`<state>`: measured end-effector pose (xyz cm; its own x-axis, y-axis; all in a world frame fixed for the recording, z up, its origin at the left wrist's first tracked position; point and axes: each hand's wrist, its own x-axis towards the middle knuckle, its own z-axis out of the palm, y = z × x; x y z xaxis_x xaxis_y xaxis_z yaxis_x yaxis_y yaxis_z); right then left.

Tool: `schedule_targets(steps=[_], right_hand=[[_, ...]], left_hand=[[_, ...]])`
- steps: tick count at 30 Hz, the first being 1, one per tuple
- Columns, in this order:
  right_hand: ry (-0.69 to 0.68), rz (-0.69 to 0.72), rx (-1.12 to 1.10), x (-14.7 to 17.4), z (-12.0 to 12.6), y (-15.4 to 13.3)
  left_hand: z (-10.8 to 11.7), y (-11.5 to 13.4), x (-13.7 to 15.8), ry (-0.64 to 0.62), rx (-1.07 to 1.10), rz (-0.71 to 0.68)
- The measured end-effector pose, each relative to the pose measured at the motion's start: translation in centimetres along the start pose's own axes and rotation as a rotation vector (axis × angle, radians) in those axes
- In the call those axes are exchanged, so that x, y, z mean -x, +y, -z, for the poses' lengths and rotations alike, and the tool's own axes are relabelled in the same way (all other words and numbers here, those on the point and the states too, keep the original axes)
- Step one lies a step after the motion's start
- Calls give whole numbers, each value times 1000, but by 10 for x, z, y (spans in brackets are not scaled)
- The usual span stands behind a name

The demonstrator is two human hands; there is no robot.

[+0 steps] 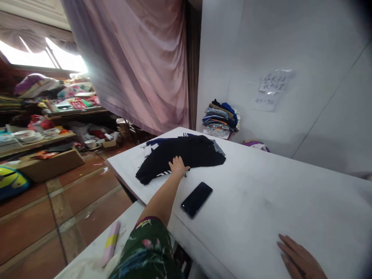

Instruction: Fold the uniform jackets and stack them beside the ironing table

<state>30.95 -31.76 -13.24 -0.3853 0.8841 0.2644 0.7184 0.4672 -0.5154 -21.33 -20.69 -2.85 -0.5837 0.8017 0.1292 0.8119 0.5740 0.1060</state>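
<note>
My left hand (178, 166) reaches out over a black garment (192, 151) and rests on its near edge, fingers spread on the cloth. White stripes show on the garment beside the wrist. Under and behind it peek out dark blue, white and grey pieces of cloth (219, 147). A dark smartphone (197, 199) lies face up on the white table (241, 205), nearer to me than the garment. At the lower right, my right hand (300, 257) lies on the tabletop with its fingers stretched out and nothing in them.
A stack of folded clothes (221, 116) stands beyond the table against the grey wall. Handwritten paper notes (273, 83) are stuck there. A pink curtain (145, 66) hangs behind. Left are cluttered shelves and a cardboard box (52, 162). A pink roll (111, 243) lies on a lower white surface.
</note>
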Motion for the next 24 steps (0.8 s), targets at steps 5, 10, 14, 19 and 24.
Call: schedule_targets(steps=[5, 10, 14, 19, 24], right_hand=[[21, 8, -4, 1, -2, 2], [-19, 0, -9, 4, -1, 0], [-17, -13, -16, 4, 0, -4], [-19, -11, -7, 1, 0, -7], [2, 5, 0, 1, 1, -10]], left_hand=[[-15, -6, -7, 76, -14, -12], [-9, -12, -18, 60, 91, -9], [10, -17, -33, 31, 187, 85], [46, -20, -44, 112, 370, 209], [87, -10, -44, 272, 539, 247]])
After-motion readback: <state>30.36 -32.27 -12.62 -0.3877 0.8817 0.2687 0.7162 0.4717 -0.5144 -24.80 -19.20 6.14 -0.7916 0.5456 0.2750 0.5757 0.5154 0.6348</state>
